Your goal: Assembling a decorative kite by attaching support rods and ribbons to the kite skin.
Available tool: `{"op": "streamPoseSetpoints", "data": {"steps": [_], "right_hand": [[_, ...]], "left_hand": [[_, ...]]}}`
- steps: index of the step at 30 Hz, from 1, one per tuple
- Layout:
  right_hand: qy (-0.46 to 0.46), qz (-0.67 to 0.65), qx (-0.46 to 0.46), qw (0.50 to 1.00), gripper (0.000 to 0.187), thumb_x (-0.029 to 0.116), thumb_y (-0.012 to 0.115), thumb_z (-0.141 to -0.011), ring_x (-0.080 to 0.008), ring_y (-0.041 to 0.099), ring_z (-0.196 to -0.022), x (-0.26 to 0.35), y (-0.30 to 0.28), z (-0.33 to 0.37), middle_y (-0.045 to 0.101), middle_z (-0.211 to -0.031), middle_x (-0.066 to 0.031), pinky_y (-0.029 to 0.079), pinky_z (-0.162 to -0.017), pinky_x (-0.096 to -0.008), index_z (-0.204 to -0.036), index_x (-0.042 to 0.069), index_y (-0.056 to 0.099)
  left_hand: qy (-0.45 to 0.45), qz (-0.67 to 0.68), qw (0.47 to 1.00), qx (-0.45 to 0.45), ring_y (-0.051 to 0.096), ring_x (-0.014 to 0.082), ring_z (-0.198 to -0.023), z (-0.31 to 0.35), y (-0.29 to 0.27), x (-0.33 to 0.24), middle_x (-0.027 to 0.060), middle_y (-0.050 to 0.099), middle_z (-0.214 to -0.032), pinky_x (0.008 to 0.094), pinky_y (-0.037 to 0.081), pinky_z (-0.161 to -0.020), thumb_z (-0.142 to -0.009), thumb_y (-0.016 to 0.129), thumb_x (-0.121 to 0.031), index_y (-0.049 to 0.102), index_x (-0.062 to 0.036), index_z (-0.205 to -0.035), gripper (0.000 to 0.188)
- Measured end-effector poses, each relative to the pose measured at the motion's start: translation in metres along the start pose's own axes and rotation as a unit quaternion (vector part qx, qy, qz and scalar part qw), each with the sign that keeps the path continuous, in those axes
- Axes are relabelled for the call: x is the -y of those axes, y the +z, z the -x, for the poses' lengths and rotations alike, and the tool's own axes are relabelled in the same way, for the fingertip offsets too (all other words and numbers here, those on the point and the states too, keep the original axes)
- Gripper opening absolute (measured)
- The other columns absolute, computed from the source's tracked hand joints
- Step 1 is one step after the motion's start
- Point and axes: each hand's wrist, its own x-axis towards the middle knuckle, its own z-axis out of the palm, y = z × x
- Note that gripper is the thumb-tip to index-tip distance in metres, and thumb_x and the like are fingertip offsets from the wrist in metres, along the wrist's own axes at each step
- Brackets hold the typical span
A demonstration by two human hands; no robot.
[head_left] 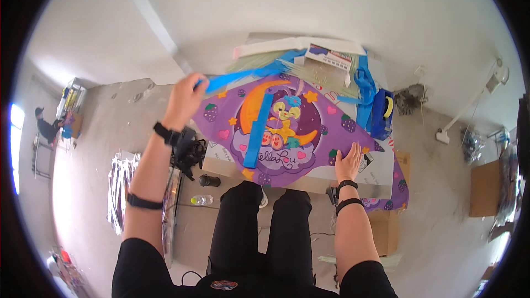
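Note:
A purple kite-shaped sheet (221, 111), printed with a cartoon animal on a crescent moon, strawberries and stars, lies spread on the white table (317, 185). Blue ribbon strips (257, 138) lie across its middle. My left hand (187, 96), raised past the sheet's left corner, is closed on the end of a blue ribbon (237, 79). That ribbon stretches, slightly blurred, toward the pile at the back. My right hand (348, 163) rests flat on the sheet's right part, fingers stretched out, holding nothing.
At the back are thin pale sticks (320, 74), a white printed box (329, 57) and looped blue ribbon (364, 85). A blue tape dispenser (382, 113) stands at the right. A dark bottle (210, 180) and clear bottle (201, 200) are on the left. Another person (48, 127) is far left.

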Motion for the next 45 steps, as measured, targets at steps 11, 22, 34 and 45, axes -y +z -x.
{"op": "streamPoseSetpoints", "data": {"steps": [11, 22, 34, 45], "right_hand": [[0.144, -0.773, 0.521, 0.332, 0.062, 0.049, 0.038, -0.1, -0.0309, 0.065, -0.1, 0.189, -0.199, 0.116, 0.064, -0.109, -0.0216, 0.054, -0.086, -0.0414, -0.122, -0.007, 0.051], [0.075, -0.675, 0.361, 0.639, 0.013, 0.003, 0.052, -0.096, -0.0178, 0.067, -0.078, 0.181, -0.333, 0.193, 0.066, -0.088, -0.0098, 0.056, -0.072, -0.0317, -0.108, -0.001, 0.056], [-0.133, -0.434, 0.389, 0.802, 0.014, 0.0, 0.056, -0.09, -0.0135, 0.067, -0.08, 0.174, -0.387, 0.24, 0.069, -0.085, -0.0076, 0.05, -0.075, -0.0266, -0.103, -0.003, 0.061], [-0.009, -0.321, 0.32, 0.891, 0.017, 0.003, 0.059, -0.088, -0.02, 0.07, -0.081, 0.123, -0.362, 0.245, 0.071, -0.083, -0.0141, 0.052, -0.074, -0.0301, -0.105, 0.0, 0.063]], "left_hand": [[0.055, 0.285, 0.954, 0.073, 0.063, 0.0278, -0.069, 0.241, -0.02, -0.141, 0.0138, 0.063, -0.078, 0.0332, 0.048, -0.062, -0.084, 0.066, -0.008, 0.063, -0.0031, -0.091, 0.009], [0.008, 0.557, 0.785, 0.27, 0.062, 0.0164, -0.079, 0.339, -0.034, -0.157, 0.0087, 0.068, -0.087, 0.0302, 0.049, -0.078, -0.102, 0.043, -0.038, 0.063, 0.0031, -0.096, 0.047], [-0.202, 0.798, 0.523, 0.22, 0.061, 0.0273, -0.111, 0.295, -0.07, -0.179, 0.018, 0.061, -0.119, 0.041, 0.049, -0.097, -0.101, 0.048, -0.033, 0.049, 0.0022, -0.128, 0.044], [-0.098, 0.776, 0.616, 0.095, 0.062, 0.0307, -0.11, 0.265, -0.127, -0.177, 0.0201, 0.062, -0.119, 0.0412, 0.049, -0.094, -0.103, 0.041, -0.033, 0.052, 0.002, -0.126, 0.043]]}}
